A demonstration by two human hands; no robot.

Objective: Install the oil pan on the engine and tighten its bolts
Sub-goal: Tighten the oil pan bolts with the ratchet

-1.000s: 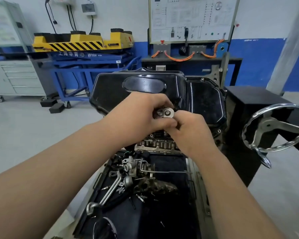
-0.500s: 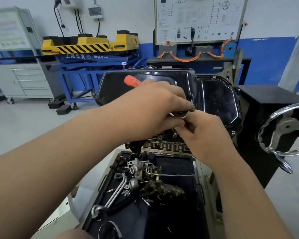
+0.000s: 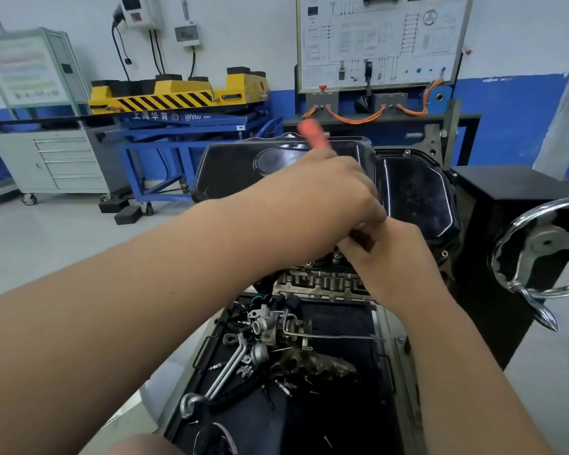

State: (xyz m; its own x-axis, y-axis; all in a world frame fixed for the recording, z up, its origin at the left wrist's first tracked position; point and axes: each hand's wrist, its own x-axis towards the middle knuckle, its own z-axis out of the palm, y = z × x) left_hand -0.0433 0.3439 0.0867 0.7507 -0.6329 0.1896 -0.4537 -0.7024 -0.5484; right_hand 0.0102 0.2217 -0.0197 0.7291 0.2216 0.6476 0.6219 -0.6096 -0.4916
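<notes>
The black oil pan sits on top of the engine, which is mounted on a stand. My left hand grips a ratchet whose orange handle sticks up past my thumb, blurred by motion. My right hand is just below it at the pan's near edge, its fingers pinching the tool's head or socket; the bolt under them is hidden. Another pan bolt shows on the flange to the right.
A black tray below the engine holds a turbocharger, pipes, spark plugs and loose small parts. The stand's chrome handwheel is at the right. Behind stand a blue lift table with a yellow platform, a grey drawer cabinet and a wiring board.
The ratchet's orange handle has come into view and swung upward and to the right in my left hand. Both hands have stayed together at the pan's near edge.
</notes>
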